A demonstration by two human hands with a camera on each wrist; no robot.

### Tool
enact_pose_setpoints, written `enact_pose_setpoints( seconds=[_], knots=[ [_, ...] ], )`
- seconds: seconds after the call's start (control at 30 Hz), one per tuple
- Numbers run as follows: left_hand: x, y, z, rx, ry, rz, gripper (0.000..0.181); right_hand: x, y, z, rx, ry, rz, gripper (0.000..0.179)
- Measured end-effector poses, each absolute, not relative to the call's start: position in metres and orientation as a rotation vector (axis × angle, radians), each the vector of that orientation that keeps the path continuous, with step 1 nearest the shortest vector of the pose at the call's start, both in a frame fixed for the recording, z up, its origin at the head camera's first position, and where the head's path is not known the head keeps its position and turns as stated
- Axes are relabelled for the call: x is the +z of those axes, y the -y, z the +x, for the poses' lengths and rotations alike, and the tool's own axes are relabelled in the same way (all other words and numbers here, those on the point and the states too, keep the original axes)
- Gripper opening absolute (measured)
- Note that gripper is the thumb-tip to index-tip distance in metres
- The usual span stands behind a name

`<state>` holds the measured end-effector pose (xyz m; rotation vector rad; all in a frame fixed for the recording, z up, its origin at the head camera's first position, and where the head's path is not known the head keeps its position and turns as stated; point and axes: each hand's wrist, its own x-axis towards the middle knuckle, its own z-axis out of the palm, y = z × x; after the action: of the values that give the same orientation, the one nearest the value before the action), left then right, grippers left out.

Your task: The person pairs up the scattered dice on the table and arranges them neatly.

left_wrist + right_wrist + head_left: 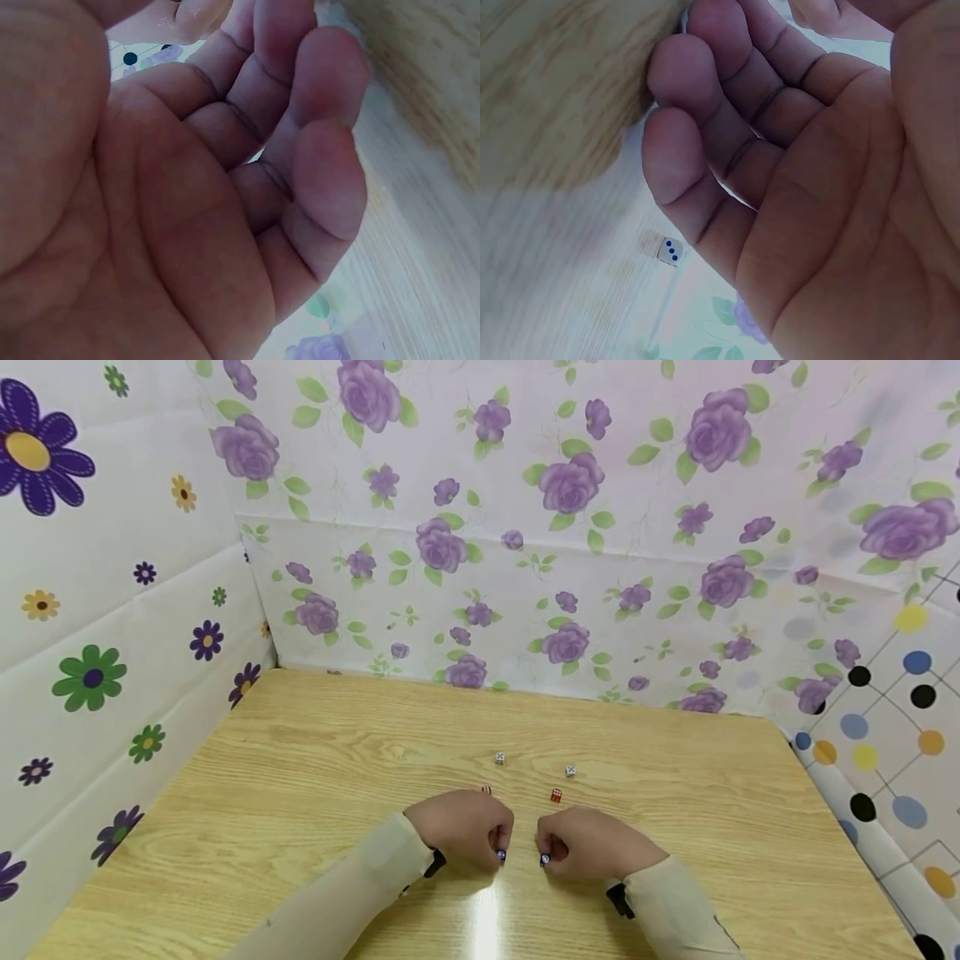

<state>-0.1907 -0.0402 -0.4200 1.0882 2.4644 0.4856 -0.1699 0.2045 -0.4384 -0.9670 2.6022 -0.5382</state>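
Note:
My left hand [467,828] is low over the wooden table, its thumb and fingers pinching a small blue die [502,855]. Opposite it, my right hand [592,842] pinches another blue die [544,860] close to the tabletop. A red die [486,790] shows only in part behind the left hand's knuckles. The second red die [556,795] lies just beyond the right hand. Both wrist views show curled fingers, while the blue dice are hidden there.
Farther back are two white dice, one on the left [499,758] and one on the right [571,771]. The wood-grain table [337,743] meets a flowered cloth wall [480,568] at the back, with patterned cloth on both sides.

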Motion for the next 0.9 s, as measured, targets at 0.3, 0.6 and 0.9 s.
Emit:
enact_pose_setpoints(
  seconds=[0.3, 0.6, 0.9],
  knots=[
    [-0.4259, 0.0388, -0.1925, 0.460, -2.465, 1.143, 0.018, -0.4381, -0.2043, -0.1681, -0.532, -2.587, -0.958, 0.018],
    [-0.4247, 0.0409, -0.1926, 0.475, -2.441, 1.075, 0.021, -0.4350, -0.2059, -0.1684, -0.563, -2.578, -0.954, 0.017],
    [-0.4246, 0.0410, -0.1939, 0.488, -2.432, 1.091, 0.020, -0.4365, -0.2028, -0.1679, -0.559, -2.581, -0.997, 0.018]
  ],
)
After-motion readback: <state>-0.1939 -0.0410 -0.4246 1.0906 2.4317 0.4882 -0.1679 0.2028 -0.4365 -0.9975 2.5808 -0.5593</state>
